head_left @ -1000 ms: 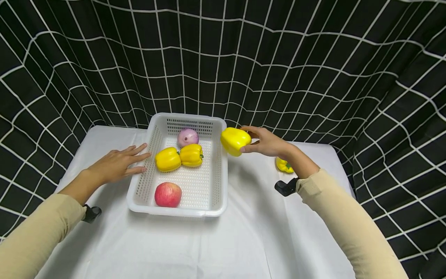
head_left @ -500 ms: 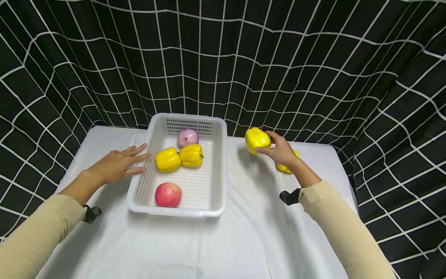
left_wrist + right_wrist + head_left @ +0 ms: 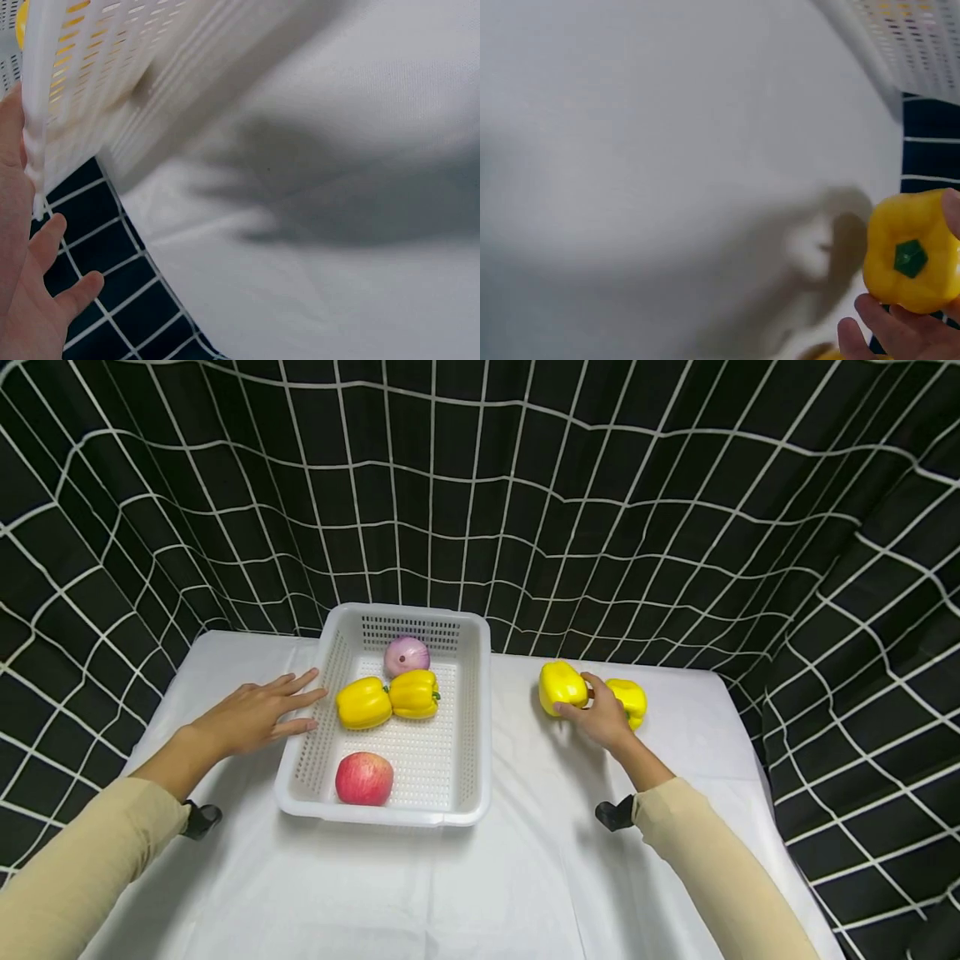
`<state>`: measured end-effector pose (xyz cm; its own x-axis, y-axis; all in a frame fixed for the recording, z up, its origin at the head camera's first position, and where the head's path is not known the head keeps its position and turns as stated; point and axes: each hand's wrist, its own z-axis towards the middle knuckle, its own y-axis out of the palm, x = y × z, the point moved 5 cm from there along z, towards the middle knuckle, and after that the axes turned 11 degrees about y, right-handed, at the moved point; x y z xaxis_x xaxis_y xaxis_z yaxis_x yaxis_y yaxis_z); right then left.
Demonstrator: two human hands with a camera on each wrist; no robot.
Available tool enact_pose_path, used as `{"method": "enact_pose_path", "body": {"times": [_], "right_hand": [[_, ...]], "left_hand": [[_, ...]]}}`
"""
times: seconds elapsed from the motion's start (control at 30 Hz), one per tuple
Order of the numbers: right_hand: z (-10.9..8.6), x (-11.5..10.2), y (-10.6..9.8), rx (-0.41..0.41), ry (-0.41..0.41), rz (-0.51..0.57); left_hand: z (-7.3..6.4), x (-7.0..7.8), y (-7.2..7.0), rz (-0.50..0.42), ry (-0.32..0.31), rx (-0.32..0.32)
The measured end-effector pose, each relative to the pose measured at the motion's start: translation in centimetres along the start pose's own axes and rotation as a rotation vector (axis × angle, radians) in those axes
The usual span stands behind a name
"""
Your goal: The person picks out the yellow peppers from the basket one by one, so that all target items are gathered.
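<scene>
My right hand (image 3: 604, 720) grips a yellow bell pepper (image 3: 561, 687) between thumb and fingers, low over the cloth right of the basket. Its green stem faces the right wrist camera, where the pepper (image 3: 900, 221) sits among the fingers. Partly behind that hand, a second yellow bell pepper (image 3: 632, 700) lies on the cloth. With fingers spread straight, my left hand (image 3: 251, 717) rests at the left rim of the white plastic basket (image 3: 375, 815). Inside are two yellow bell peppers (image 3: 363, 703) side by side, a purple onion (image 3: 407, 657) behind them and a red apple (image 3: 364, 779) in front.
A white cloth (image 3: 480, 893) covers the table. Black curtains with a white grid (image 3: 465, 485) close in the back and both sides. The basket's slotted side wall (image 3: 97, 67) fills the upper left of the left wrist view.
My right hand has carried its bell pepper away from the basket's right rim, to the right and down toward the cloth, near the other loose pepper. My left hand has stayed put.
</scene>
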<state>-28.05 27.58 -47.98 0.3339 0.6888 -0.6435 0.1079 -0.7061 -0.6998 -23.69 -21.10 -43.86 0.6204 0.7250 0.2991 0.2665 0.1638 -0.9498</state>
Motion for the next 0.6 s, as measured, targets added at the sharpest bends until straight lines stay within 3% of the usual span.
{"method": "enact_pose_path", "body": {"times": [0.2, 0.33, 0.6], "right_hand": [[-0.4, 1.2, 0.5, -0.032, 0.053, -0.069], [-0.4, 1.2, 0.6, -0.046, 0.046, -0.11], [-0.1, 1.1, 0.5, -0.054, 0.045, -0.1]], "left_hand": [[0.2, 0.1, 0.0, -0.004, 0.011, 0.003], [0.3, 0.2, 0.0, -0.001, 0.015, 0.007], [0.1, 0.2, 0.1, -0.013, -0.009, -0.003]]}}
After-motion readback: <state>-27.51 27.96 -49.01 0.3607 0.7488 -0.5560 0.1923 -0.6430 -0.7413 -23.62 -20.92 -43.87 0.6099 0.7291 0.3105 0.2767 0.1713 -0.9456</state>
